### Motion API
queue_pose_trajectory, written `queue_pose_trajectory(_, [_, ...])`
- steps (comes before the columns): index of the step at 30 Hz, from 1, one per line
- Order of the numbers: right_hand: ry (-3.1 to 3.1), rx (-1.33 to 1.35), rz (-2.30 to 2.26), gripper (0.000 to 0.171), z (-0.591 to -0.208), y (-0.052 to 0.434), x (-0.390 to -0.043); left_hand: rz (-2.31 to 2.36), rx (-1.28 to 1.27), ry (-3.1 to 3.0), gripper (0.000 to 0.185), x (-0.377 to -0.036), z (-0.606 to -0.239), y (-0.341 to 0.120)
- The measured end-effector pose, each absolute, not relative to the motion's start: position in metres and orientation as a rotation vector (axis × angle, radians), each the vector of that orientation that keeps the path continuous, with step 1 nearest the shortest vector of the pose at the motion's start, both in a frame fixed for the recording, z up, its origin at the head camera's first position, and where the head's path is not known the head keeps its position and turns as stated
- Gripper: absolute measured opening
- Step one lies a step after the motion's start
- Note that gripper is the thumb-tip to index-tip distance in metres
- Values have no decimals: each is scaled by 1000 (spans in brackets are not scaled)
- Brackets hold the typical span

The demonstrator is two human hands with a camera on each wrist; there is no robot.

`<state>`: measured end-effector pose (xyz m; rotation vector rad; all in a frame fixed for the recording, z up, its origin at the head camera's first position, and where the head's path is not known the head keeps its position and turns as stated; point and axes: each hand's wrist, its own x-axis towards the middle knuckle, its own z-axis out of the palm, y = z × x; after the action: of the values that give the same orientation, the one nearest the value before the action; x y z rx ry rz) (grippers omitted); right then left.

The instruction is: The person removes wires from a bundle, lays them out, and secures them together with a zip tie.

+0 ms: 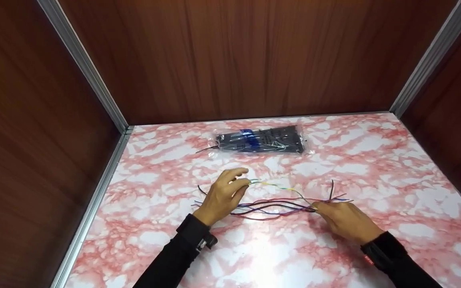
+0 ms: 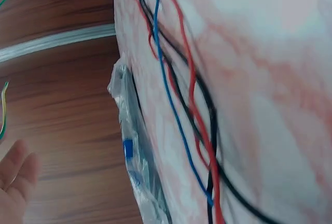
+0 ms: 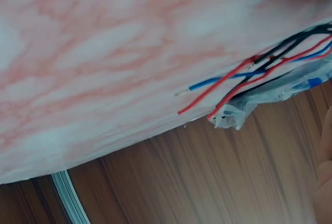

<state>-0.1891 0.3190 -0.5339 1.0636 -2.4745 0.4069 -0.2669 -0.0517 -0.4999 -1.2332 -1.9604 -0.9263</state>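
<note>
In the head view, my left hand (image 1: 223,194) is raised over the left part of a loose wire bundle and pinches one end of a green-and-yellow wire (image 1: 269,184). That wire arcs across to my right hand (image 1: 348,220), whose thumb and fingers pinch it where it meets the bundle's right part. Red, black and blue wires (image 1: 272,205) lie lengthwise on the table between the hands, their ends fanning out on both sides. The left wrist view shows crossing red wires (image 2: 189,79) close up. Red and blue wire ends (image 3: 205,84) spread out in the right wrist view.
Behind the hands, a clear plastic bag (image 1: 260,140) of black strips with a blue band lies on the red-and-white marbled table (image 1: 166,256). Brown wood-grain panels (image 1: 230,60) with metal corner rails (image 1: 90,72) enclose the table at the back and sides.
</note>
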Motion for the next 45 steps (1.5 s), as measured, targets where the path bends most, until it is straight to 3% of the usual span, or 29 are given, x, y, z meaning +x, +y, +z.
queue_pose_trajectory(11, [-2596, 898, 376, 14, -535, 332, -194, -1518, -1628, -1948, 13, -235, -475, -63])
queue_pose_trajectory(15, [-2654, 857, 360, 15, -534, 339, -196, -1207, -1726, -2180, 14, -228, -466, -70])
queue_pose_trajectory(21, [-2623, 838, 348, 20, -528, 351, -191, -334, -1445, -2120, 17, -244, -486, -79])
queue_pose_trajectory(26, [-2552, 905, 422, 18, -519, 339, -188, -213, -1256, -2230, 22, -260, -510, -84])
queue_pose_trajectory(32, [-2452, 1034, 525, 12, -511, 319, -189, 28, -905, -2365, 14, -256, -521, -81])
queue_pose_trajectory(38, [-2455, 991, 530, 21, -510, 325, -192, -315, -847, -2387, 8, -249, -524, -64])
queue_pose_trajectory(43, [-2484, 951, 421, 8, -517, 343, -193, -486, -1061, -2218, 45, -235, -526, -66])
queue_pose_trajectory(45, [-2475, 954, 353, 7, -522, 349, -196, -569, -1225, -2143, 51, -227, -522, -66])
